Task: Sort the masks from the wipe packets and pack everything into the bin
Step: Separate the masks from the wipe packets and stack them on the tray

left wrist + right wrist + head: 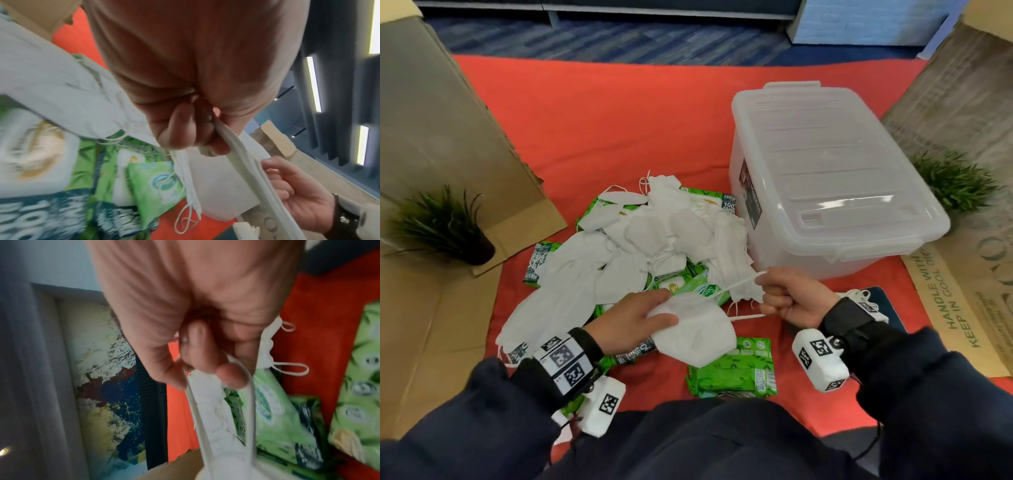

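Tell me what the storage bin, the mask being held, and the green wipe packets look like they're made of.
Storage bin: translucent, frosted-looking plastic, with glare on the lid.
Mask: matte white, probably nonwoven fabric, with creases and a stretchy-looking ear loop.
Green wipe packets: glossy printed plastic film, crinkled, with sealed edges.

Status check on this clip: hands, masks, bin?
Left hand holds white mask; right hand pulls its ear loops. Bin lid on, closed. Pile of masks and wipe packets unsorted.
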A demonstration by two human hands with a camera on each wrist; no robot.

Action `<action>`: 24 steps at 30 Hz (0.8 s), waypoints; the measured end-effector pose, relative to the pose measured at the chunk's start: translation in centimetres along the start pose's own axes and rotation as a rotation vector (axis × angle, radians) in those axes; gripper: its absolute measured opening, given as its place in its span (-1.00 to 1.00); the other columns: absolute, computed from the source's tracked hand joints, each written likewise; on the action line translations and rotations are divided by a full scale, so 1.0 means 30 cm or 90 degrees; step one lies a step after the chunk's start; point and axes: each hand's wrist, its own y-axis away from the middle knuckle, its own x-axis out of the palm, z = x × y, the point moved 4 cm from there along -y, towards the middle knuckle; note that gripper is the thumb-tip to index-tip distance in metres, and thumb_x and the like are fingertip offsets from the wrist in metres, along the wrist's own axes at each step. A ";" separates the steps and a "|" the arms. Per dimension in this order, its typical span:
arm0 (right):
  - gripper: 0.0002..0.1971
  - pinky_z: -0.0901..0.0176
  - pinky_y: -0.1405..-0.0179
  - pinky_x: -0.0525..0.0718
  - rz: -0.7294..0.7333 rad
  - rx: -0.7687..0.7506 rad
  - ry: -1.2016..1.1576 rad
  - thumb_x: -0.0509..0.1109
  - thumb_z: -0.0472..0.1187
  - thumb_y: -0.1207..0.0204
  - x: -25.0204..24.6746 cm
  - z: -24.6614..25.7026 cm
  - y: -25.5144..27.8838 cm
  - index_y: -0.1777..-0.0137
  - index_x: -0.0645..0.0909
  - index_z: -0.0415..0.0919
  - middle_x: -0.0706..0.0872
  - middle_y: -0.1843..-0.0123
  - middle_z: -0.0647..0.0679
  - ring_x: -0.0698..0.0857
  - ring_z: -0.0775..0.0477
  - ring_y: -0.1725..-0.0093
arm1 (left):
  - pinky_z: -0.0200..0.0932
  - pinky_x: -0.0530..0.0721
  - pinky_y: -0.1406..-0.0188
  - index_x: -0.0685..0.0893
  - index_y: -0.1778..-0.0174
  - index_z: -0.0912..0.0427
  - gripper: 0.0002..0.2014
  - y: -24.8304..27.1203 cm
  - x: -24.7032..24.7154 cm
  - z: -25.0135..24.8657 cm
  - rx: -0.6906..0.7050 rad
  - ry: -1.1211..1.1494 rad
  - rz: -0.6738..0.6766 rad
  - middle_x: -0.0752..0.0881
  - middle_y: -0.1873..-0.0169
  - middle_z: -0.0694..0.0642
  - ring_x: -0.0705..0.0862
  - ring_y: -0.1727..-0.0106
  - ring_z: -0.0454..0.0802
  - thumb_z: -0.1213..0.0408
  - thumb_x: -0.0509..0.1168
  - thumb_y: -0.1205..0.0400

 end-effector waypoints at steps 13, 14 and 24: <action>-0.80 -0.03 0.04 0.63 0.053 -0.093 0.231 0.51 -0.43 -0.50 -0.408 0.124 0.186 0.33 0.67 -0.24 0.37 0.56 -0.10 0.50 -0.12 0.44 | 0.05 0.56 0.23 0.54 -0.09 -0.07 -0.77 -0.218 0.216 -0.307 0.138 -0.178 -0.045 0.70 0.28 -0.01 0.67 0.22 -0.01 -0.13 0.15 -0.75; -0.78 0.04 0.09 0.65 0.048 -0.103 0.253 0.51 -0.47 -0.50 -0.443 0.130 0.196 0.34 0.68 -0.24 0.45 0.52 -0.14 0.52 -0.14 0.40 | 0.03 0.54 0.25 0.54 -0.11 -0.05 -0.78 -0.246 0.259 -0.351 0.154 -0.188 -0.052 0.72 0.27 0.02 0.69 0.21 0.04 -0.10 0.17 -0.75; -0.85 0.21 0.21 0.64 -0.117 -0.128 0.515 0.64 -0.50 -0.39 -0.872 0.154 0.223 0.14 0.71 -0.43 0.78 0.36 -0.07 0.70 0.05 0.33 | 0.07 0.66 0.17 0.68 -0.13 -0.03 -0.76 -0.461 0.700 -0.586 0.198 -0.338 -0.037 0.74 0.05 -0.01 0.73 0.05 0.14 -0.03 0.20 -0.71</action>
